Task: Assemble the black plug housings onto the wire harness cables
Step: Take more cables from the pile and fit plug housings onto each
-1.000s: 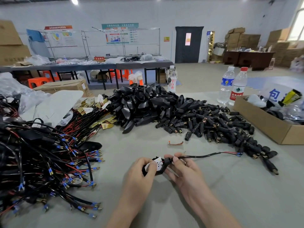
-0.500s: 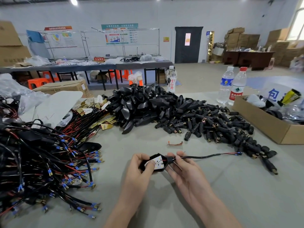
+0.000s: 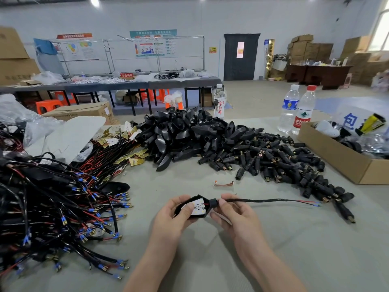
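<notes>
Head view: the left hand (image 3: 174, 213) grips the black plug housing (image 3: 211, 203) just above the bench (image 3: 294, 239), while the right hand (image 3: 233, 211) pinches the cable (image 3: 263, 200) at the housing's neck (white board (image 3: 197, 207) showing inside). A careless tug on the cable would likely unseat that board.

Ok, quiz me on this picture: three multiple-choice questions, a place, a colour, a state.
1. Where is the cardboard box? A. table's right edge B. left edge C. under the table
2. The bottle nearest that box has a cap coloured: A. green B. red C. black
3. The plug housing in the hands is: A. open, white board showing B. closed up C. lying untouched
Answers: A, it sits far right; B, red cap; A, left hand grips it, right hand pinches its cable, board exposed.
</notes>
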{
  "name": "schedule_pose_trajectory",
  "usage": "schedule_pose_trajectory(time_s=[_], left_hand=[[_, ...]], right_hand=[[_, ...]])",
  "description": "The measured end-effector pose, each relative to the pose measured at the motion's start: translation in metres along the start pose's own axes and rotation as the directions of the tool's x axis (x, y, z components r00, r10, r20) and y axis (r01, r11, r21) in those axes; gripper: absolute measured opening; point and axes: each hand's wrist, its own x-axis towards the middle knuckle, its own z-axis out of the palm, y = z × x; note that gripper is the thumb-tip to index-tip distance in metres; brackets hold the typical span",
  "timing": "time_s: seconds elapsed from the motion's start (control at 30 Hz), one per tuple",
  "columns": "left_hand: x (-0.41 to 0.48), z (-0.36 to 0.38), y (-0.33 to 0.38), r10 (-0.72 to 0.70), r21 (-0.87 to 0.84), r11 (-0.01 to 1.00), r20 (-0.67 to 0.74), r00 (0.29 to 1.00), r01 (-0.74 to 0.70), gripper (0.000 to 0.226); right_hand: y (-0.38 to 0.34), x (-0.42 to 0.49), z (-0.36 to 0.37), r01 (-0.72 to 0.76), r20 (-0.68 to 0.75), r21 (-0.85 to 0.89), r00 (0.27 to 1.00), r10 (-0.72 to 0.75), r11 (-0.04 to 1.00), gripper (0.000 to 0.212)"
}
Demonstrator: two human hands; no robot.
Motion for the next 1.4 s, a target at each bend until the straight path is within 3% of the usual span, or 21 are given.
schedule_pose_trajectory(time_s=[0.2,0.37,0.67,1.1,1.23,1.4], left_hand=[[-0.002,0.000,0.003,0.019,-0.007,1.000,-0.015,1.000,-0.019,0.015],[-0.002,-0.001,0.007,0.035,0.009,0.999,-0.029,0.999,-0.034,0.014],[-0.003,0.000,0.006,0.020,0.029,0.999,-0.049,0.999,-0.018,0.011],[0.000,-0.005,0.009,0.029,0.106,0.994,-0.067,0.997,-0.022,0.013],[0.011,-0.024,0.012,0.104,0.222,0.973,-0.164,0.981,-0.066,0.017],[0.016,-0.050,0.014,0.286,0.455,0.884,-0.341,0.895,-0.109,0.021]], right_hand=[[-0.002,0.000,-0.004,0.012,0.009,-0.120,1.000,-0.011,0.993,0.008],[-0.004,-0.001,-0.001,-0.033,0.017,-0.079,0.999,0.034,0.996,0.025],[-0.002,0.000,0.000,-0.056,0.083,-0.071,0.995,0.062,0.996,0.032],[-0.002,-0.003,0.005,-0.123,0.109,-0.036,0.986,0.126,0.992,0.023],[-0.003,-0.002,0.007,-0.146,0.098,-0.018,0.984,0.148,0.989,0.028],[-0.016,0.001,-0.004,-0.059,-0.062,0.108,0.996,0.066,0.992,0.026]])
